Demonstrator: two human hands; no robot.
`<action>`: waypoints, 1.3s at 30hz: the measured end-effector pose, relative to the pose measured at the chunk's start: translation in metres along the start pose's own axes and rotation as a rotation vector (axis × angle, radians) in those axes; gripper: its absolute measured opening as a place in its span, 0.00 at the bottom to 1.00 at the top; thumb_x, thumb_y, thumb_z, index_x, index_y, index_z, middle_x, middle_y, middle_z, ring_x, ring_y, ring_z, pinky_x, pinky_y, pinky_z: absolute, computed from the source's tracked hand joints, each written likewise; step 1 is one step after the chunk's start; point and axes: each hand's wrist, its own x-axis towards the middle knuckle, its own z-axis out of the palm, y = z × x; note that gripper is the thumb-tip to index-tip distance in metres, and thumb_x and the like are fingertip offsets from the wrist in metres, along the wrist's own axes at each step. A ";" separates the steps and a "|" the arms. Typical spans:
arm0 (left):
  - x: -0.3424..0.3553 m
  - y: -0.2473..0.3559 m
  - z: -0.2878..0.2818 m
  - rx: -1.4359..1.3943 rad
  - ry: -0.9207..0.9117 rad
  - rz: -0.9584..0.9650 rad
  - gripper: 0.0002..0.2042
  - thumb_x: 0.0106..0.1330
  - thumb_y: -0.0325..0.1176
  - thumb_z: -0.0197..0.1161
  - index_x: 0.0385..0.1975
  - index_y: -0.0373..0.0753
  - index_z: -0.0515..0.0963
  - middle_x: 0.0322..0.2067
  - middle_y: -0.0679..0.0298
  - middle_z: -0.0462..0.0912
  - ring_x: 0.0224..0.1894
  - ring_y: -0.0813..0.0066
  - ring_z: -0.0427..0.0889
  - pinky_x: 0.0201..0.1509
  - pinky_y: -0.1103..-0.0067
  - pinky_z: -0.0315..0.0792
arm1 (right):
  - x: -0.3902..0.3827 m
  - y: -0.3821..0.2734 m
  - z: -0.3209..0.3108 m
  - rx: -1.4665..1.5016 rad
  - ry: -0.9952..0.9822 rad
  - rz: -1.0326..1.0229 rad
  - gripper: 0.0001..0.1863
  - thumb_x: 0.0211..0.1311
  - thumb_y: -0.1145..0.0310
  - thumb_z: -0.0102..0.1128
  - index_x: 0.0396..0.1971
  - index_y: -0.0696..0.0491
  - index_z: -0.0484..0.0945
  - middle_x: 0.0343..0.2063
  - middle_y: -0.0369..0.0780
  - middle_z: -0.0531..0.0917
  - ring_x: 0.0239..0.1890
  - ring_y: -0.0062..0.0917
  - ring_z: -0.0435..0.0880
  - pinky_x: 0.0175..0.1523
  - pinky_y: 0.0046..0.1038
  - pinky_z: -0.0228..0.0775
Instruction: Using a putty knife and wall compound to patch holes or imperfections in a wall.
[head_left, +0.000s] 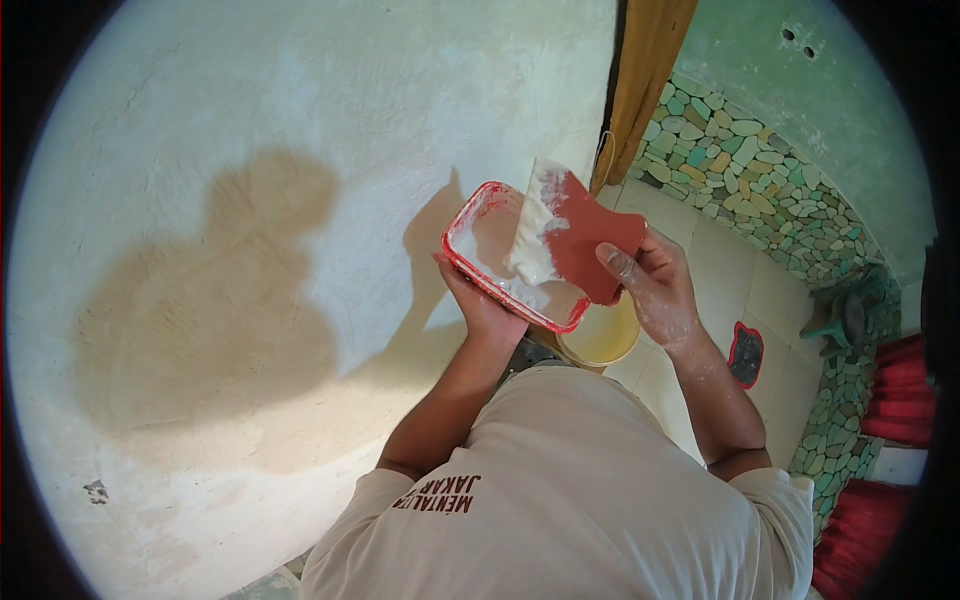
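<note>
My left hand (487, 308) is wrapped round the underside of a red-rimmed plastic tub (486, 281), holding it tilted near the wall. White putty lies in the tub and smears its inner walls and rim. My right hand (662, 292) grips a flat reddish-brown putty spreader (592, 240), thumb on top. Thick wet putty (538, 228) coats the spreader's far edge, which is over the tub. Whether that edge touches the tub's contents I cannot tell. White residue marks my right thumb and forearm.
A plastered wall (330, 90) with my shadow stands close on the left, ending at a wooden door frame (648, 85). Below the tub is a yellowish bucket (605, 333). On the tiled floor (720, 265) lies a red-edged dark mat (746, 354). Red curtains (898, 395) hang at right.
</note>
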 end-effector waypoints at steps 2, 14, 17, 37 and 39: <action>0.005 0.001 0.004 -0.043 0.032 -0.004 0.37 0.65 0.69 0.38 0.64 0.47 0.60 0.62 0.64 0.66 0.64 0.62 0.65 0.67 0.64 0.60 | 0.001 -0.004 0.002 0.008 -0.059 0.015 0.11 0.68 0.72 0.56 0.47 0.59 0.76 0.42 0.34 0.82 0.41 0.12 0.77 0.47 0.18 0.71; 0.016 -0.002 -0.002 -0.054 0.046 -0.014 0.37 0.65 0.70 0.37 0.64 0.47 0.61 0.62 0.64 0.66 0.65 0.62 0.64 0.68 0.64 0.59 | 0.014 0.007 -0.009 0.096 -0.044 0.163 0.11 0.66 0.68 0.59 0.43 0.57 0.78 0.31 0.36 0.84 0.27 0.15 0.81 0.30 0.18 0.73; 0.019 -0.005 -0.008 -0.073 0.017 -0.036 0.38 0.64 0.70 0.37 0.64 0.46 0.61 0.62 0.63 0.65 0.65 0.62 0.64 0.69 0.64 0.59 | 0.015 0.013 -0.013 0.198 0.009 0.305 0.12 0.64 0.68 0.59 0.45 0.55 0.77 0.37 0.36 0.83 0.33 0.17 0.83 0.30 0.21 0.76; 0.030 -0.012 0.002 0.023 0.022 -0.018 0.38 0.64 0.71 0.38 0.65 0.47 0.59 0.63 0.64 0.64 0.65 0.62 0.63 0.68 0.64 0.59 | 0.015 0.006 -0.005 0.035 0.007 -0.082 0.12 0.67 0.68 0.57 0.45 0.59 0.76 0.33 0.36 0.83 0.26 0.14 0.80 0.27 0.18 0.72; 0.031 -0.010 0.005 0.015 0.030 -0.028 0.39 0.64 0.71 0.38 0.65 0.47 0.59 0.63 0.63 0.64 0.65 0.62 0.63 0.68 0.64 0.59 | 0.017 0.006 -0.009 0.087 0.020 0.026 0.11 0.67 0.68 0.57 0.44 0.58 0.77 0.32 0.37 0.83 0.25 0.15 0.80 0.25 0.19 0.71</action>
